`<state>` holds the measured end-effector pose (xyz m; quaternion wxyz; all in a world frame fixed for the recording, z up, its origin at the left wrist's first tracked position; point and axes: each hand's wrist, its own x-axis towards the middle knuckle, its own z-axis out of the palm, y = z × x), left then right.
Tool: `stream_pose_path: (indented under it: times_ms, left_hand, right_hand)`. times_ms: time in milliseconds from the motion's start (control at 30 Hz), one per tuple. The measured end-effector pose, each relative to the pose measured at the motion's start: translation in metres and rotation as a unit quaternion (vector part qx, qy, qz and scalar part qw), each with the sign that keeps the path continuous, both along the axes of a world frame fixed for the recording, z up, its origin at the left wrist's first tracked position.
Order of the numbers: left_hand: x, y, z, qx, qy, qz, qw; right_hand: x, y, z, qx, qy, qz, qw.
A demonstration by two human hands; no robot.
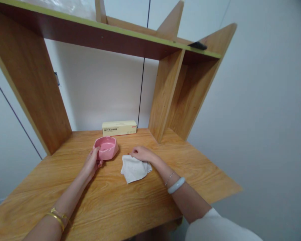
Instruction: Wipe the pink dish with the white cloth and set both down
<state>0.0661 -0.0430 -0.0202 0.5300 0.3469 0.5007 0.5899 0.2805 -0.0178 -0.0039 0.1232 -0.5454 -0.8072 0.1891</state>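
On the pale yellow box (119,128), dark characters, apparently 滑刀式保鲜膜

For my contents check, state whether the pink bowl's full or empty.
Apparently empty: the faceted pink bowl shows bare inner wall and floor.

1. Looks like you're at an indoor desk nook, probably in a home, though a small office can't be ruled out.
2. Biggest giveaway: your wood-grain desk (110,214) with a wooden shelf unit (165,93), edged in yellow-green, standing on it.
3. You've got smooth white panels (102,87) with a thin dark seam (141,90) behind that.
4. Your stuff reads household too: a pink faceted bowl (110,154), a white cloth (135,170), a long pale-yellow printed box (119,128).
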Motion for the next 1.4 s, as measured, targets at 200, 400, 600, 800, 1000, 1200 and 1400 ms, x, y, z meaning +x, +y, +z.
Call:
stream_pose_path:
  times_ms: [200,400,600,800,1000,1200,1400]
  left_hand:
    - [0.003,-0.005,0.004,0.024,0.037,0.020,0.999]
    - [0.012,-0.015,0.008,0.106,0.090,-0.028,0.990]
    - [0.022,-0.019,0.003,0.113,0.110,-0.104,0.982]
    - [0.020,-0.016,0.003,0.089,0.120,-0.137,0.979]
    - [0.024,-0.019,0.009,0.085,0.132,-0.166,0.974]
    - [0.026,-0.027,0.009,0.091,0.174,-0.258,0.946]
    - [0.041,-0.031,0.024,0.156,0.252,-0.278,0.914]
  right_hand:
    - [0.000,-0.021,0.000,-0.008,0.000,0.014,1.000]
    - [-0.031,-0.017,0.022,0.083,0.152,-0.074,0.982]
    - [-0.039,-0.005,0.029,0.068,0.090,-0.117,0.987]
    - [0.019,0.010,0.031,0.029,0.025,-0.222,0.974]
    - [0.050,0.011,0.018,0.019,0.000,-0.256,0.966]
    - [0.058,-0.008,0.023,0.085,0.009,-0.247,0.965]
    - [0.069,-0.064,0.028,0.113,0.132,-0.101,0.980]
